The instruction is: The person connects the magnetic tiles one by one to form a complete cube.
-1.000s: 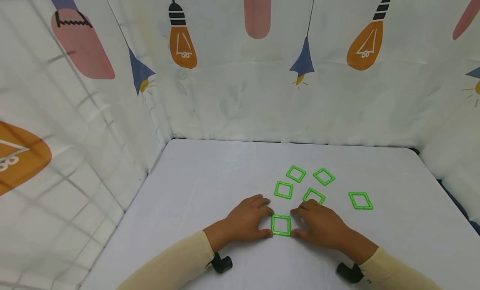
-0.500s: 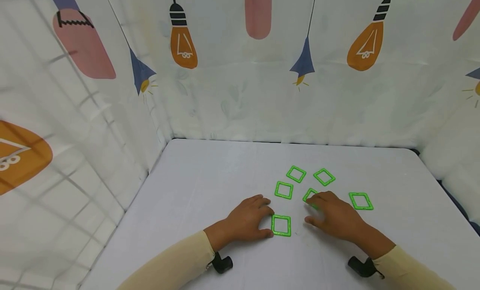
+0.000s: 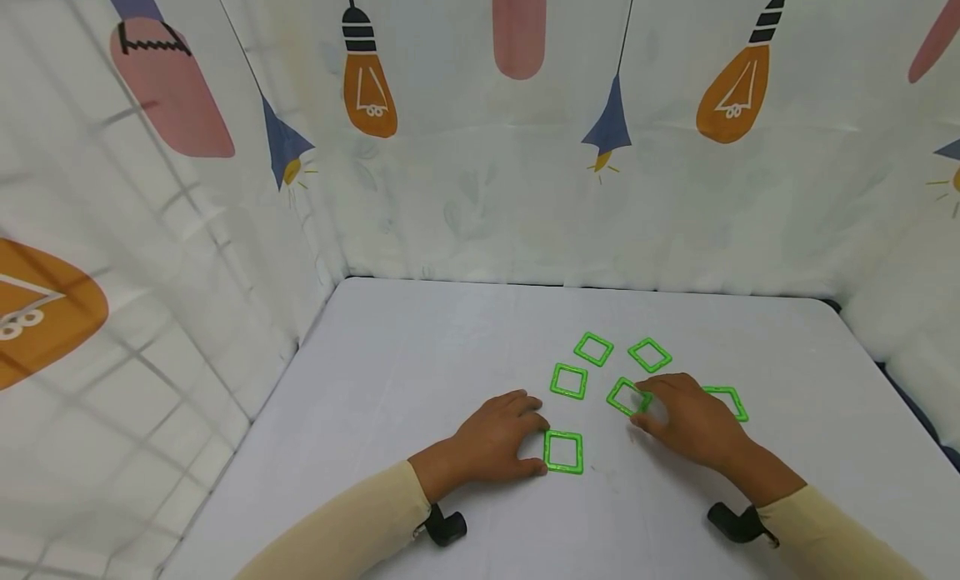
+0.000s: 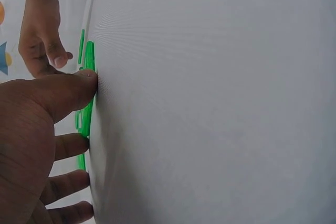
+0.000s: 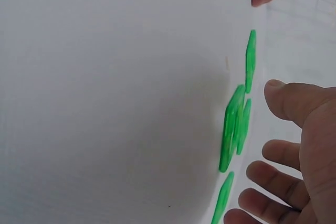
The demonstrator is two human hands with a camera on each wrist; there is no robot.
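In the head view, my left hand (image 3: 495,440) lies on the table at the left side of a flat green square frame (image 3: 563,472). Its thumb and index fingertips touch that side near the corners, and the left wrist view shows the thumb against the frame's edge (image 4: 88,124). My right hand (image 3: 693,417) hovers low over a second, tilted green frame (image 3: 621,407), thumb and index parted around its right corner. Whether they touch it, I cannot tell. In the right wrist view, the right hand's fingers (image 5: 275,182) look spread and loosely bent beside several green frames (image 5: 231,129).
More green frames lie beyond: one left (image 3: 568,394), one at the back (image 3: 593,362), one back right (image 3: 649,369). Another frame (image 3: 742,412) is partly covered by the right hand. The white table (image 3: 420,330) meets printed cloth walls (image 3: 480,205).
My right hand has left the near square frame's right side and moved right and away, over to the tilted frame's right corner. The left hand and the frames stay put.
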